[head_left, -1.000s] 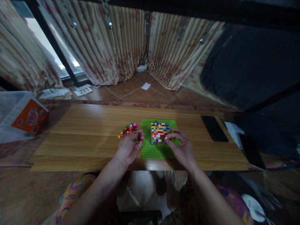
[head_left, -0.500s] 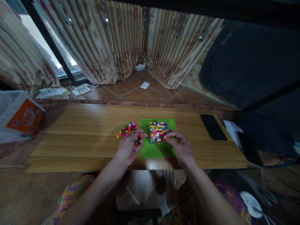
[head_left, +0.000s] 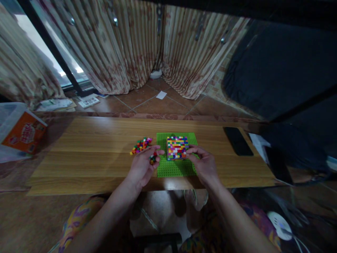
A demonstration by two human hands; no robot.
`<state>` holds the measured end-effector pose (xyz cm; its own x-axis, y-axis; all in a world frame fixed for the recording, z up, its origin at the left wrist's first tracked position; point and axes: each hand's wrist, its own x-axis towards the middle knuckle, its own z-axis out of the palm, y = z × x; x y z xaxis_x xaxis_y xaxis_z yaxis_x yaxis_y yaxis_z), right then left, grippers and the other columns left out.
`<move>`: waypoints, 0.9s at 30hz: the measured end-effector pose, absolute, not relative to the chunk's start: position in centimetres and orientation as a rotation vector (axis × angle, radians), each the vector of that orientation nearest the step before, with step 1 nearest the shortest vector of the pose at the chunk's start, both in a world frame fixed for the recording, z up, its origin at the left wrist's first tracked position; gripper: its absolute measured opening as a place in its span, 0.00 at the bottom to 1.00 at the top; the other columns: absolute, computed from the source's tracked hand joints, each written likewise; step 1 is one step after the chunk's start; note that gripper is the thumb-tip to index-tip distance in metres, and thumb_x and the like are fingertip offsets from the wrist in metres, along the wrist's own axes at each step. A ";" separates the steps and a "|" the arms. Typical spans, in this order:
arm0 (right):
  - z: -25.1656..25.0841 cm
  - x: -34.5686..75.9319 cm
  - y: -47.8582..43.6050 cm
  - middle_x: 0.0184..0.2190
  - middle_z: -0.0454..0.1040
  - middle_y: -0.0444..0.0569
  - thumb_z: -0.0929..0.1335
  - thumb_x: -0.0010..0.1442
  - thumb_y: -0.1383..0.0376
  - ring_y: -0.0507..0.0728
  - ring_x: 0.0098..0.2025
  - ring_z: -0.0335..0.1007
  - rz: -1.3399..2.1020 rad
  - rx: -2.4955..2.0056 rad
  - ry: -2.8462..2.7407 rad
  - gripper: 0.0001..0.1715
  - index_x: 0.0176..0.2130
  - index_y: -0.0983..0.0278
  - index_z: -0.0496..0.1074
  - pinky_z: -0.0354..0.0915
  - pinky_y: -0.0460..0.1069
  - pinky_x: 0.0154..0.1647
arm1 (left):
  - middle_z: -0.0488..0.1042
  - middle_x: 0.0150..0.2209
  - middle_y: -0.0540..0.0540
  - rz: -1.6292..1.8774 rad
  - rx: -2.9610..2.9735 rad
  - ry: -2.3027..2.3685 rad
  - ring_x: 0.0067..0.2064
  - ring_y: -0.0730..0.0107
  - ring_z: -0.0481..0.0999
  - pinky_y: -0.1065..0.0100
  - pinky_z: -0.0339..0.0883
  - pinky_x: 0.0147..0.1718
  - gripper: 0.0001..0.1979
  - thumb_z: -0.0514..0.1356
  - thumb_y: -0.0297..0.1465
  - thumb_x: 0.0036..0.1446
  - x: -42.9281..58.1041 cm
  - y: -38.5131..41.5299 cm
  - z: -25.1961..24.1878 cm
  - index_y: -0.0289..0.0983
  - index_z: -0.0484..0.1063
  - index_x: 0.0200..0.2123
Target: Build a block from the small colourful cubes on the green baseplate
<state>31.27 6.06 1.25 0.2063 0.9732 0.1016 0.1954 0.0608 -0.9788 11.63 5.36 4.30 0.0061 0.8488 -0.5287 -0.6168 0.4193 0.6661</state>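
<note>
A multicoloured block of small bricks (head_left: 177, 147) stands on a green studded baseplate (head_left: 176, 171). At its right side is my right hand (head_left: 201, 162), thumb and fingers closed near the block's edge; whatever is between the fingertips is too small to make out. My left hand (head_left: 144, 163) is left of the block, palm up and fingers curled round several small loose bricks (head_left: 153, 159). Just beyond that hand, a pile of loose coloured bricks (head_left: 140, 145) lies on the wooden table (head_left: 100, 151).
A black phone (head_left: 238, 141) lies on the table's right part. At the far left stands a clear plastic box (head_left: 12, 116) with an orange label. Papers (head_left: 56, 104) lie beyond the table, and a white power strip (head_left: 279, 225) is low at the right.
The view has shifted slightly. My right hand stays at the block's right side, its fingertips moved only a little, and my left hand still holds the loose bricks.
</note>
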 end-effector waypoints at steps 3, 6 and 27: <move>1.4 31.3 6.0 0.37 0.76 0.49 0.72 0.49 0.61 0.60 0.47 0.70 0.870 -1.375 -1.233 0.05 0.26 0.61 0.75 0.62 0.59 0.51 | 0.78 0.30 0.43 1.156 0.291 1.066 0.21 0.83 0.66 0.80 0.61 0.19 0.06 0.61 0.25 0.54 11.8 5.2 4.6 0.31 0.74 0.36; 1.4 31.2 5.9 0.37 0.76 0.49 0.71 0.49 0.61 0.60 0.47 0.70 0.871 -1.383 -1.236 0.05 0.25 0.61 0.75 0.63 0.58 0.51 | 0.78 0.30 0.42 1.141 0.300 1.080 0.21 0.83 0.66 0.80 0.60 0.19 0.06 0.61 0.26 0.54 12.1 5.1 4.9 0.31 0.74 0.36; 2.2 30.1 4.8 0.48 0.69 0.49 0.68 0.57 0.63 0.58 0.52 0.67 0.476 -1.306 -1.564 0.05 0.33 0.58 0.75 0.64 0.57 0.52 | 0.79 0.30 0.37 0.888 0.399 0.991 0.25 0.69 0.77 0.75 0.64 0.20 0.20 0.50 0.40 0.63 12.4 4.7 5.3 0.30 0.73 0.38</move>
<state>30.07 4.77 2.15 0.0857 0.8961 0.4355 0.5015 0.3389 -0.7960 12.41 4.69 5.31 0.2479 0.7967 -0.5511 -0.4608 0.5974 0.6563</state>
